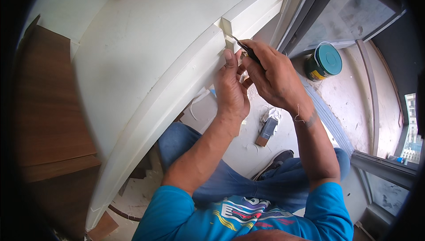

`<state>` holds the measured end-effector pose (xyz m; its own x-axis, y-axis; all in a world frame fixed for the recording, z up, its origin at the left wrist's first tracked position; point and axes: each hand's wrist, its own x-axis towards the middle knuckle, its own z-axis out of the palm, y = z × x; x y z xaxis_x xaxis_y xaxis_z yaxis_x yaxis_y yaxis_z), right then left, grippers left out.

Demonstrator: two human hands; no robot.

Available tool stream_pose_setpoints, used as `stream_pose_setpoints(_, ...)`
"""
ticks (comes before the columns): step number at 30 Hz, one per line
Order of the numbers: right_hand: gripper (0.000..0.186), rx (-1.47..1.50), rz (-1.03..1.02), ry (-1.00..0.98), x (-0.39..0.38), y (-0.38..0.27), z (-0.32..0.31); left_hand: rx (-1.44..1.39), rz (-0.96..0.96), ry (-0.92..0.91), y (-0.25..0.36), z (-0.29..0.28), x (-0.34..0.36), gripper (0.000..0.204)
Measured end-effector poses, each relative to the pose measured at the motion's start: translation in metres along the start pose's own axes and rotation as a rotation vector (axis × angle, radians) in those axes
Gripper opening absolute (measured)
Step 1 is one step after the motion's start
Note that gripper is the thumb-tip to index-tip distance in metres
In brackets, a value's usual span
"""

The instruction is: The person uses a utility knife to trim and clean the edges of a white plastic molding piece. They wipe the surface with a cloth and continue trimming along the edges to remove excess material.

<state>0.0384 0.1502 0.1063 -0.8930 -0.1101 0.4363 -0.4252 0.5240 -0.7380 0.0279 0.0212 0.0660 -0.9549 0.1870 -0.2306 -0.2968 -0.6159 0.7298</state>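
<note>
Working the notch (227, 30) in the white curved desk (146, 41): right hand (275, 75) gripping slim dark-handled tool (250, 52), left hand (232, 83) half-curling, hold unclear; next move likely needing steady tip.

Right hand (272, 72) gripping a slim, dark-handled tool (250, 52), tip right at the notch (227, 30) in the white panel (146, 41)! Left hand (232, 88) close beneath, thumb up; green bucket (330, 59) off to the right.
</note>
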Motion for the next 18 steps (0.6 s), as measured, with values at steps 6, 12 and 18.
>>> stream_pose_setpoints(6,0.033,-0.015,-0.018,0.02,0.001,0.005,0.002,0.04,0.021,-0.013,-0.004,-0.005,0.003,0.063)
stream_pose_setpoints(12,0.033,-0.017,-0.022,0.022,0.0,0.009,0.006,0.037,0.039,-0.019,-0.005,-0.005,0.003,0.062)
stream_pose_setpoints(18,0.032,0.011,-0.012,0.049,-0.001,0.012,0.009,0.041,0.051,-0.034,-0.007,-0.004,0.004,0.064)
